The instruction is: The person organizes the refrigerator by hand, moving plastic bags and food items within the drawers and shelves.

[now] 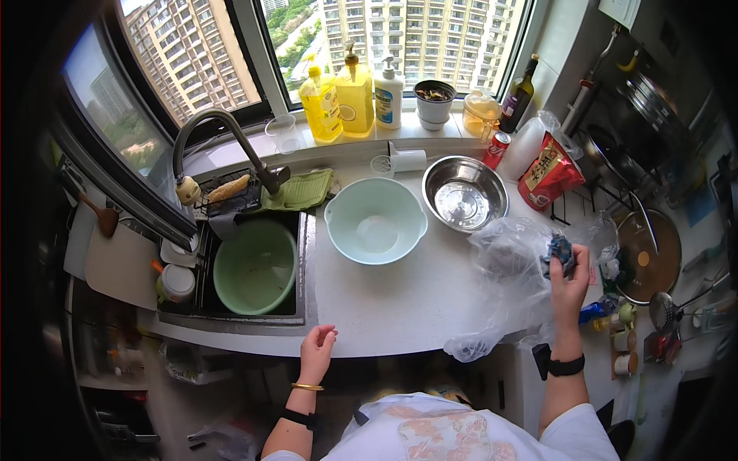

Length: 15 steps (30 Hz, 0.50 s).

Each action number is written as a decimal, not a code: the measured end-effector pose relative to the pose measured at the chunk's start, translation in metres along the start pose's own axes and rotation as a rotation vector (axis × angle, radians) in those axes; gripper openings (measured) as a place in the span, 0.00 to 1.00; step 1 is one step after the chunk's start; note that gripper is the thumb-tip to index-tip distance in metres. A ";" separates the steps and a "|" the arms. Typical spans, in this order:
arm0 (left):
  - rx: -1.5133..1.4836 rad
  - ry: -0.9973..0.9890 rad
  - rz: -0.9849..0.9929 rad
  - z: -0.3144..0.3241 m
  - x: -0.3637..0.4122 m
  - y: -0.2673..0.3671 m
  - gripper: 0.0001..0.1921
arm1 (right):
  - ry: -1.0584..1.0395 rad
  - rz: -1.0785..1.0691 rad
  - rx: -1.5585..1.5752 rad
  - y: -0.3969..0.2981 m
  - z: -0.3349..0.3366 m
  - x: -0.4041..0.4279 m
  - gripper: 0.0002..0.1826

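My right hand (568, 276) grips a small crumpled blue-and-dark bundle (559, 249), whose exact kind I cannot tell. It is raised by a clear plastic bag (507, 282) spread over the counter's right part. At the counter's front edge, below the sink, my left hand (319, 346) holds nothing, its fingers loosely bent. A pale blue plastic basin (376, 222) stands mid-counter, with a stainless steel bowl (466, 195) to its right. Inside the sink (301, 271) sits a green basin (255, 268), which seems to hold some water.
The faucet (216, 115) arches over the sink's back left. Yellow pump bottles (354, 98) and a potted plant (434, 106) line the windowsill. A red can (496, 150) and a red food pouch (550, 173) stand at back right, near the stove and a glass lid (646, 259).
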<state>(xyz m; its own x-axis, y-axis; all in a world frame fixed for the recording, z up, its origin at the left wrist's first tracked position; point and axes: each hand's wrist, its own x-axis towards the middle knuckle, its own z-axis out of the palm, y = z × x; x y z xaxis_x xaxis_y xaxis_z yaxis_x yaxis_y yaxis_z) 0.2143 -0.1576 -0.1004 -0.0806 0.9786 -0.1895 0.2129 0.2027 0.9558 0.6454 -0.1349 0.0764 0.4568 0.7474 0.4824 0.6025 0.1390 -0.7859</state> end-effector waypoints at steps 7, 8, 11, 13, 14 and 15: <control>0.379 0.142 0.173 -0.043 -0.041 0.025 0.08 | -0.606 -0.003 -0.416 0.050 0.121 -0.044 0.21; 0.382 0.177 0.157 -0.055 -0.052 0.017 0.08 | -0.678 -0.078 -0.461 0.052 0.128 -0.055 0.24; 0.398 0.304 0.056 -0.087 -0.098 -0.012 0.07 | -0.784 -0.157 -0.330 0.027 0.153 -0.077 0.20; 0.417 0.413 -0.044 -0.097 -0.131 -0.024 0.07 | -0.838 -0.164 -0.282 0.004 0.161 -0.089 0.15; 0.417 0.420 -0.079 -0.096 -0.146 -0.027 0.07 | -0.859 -0.140 -0.259 -0.006 0.164 -0.098 0.11; 0.418 0.427 -0.103 -0.091 -0.156 -0.027 0.07 | -0.872 -0.116 -0.235 -0.009 0.171 -0.104 0.08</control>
<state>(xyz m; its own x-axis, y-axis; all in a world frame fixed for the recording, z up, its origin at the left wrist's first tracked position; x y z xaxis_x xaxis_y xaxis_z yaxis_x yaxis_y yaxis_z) 0.1326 -0.3188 -0.0758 -0.4864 0.8694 -0.0870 0.5404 0.3775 0.7520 0.4807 -0.1028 -0.0322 -0.2148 0.9765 0.0147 0.7755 0.1797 -0.6053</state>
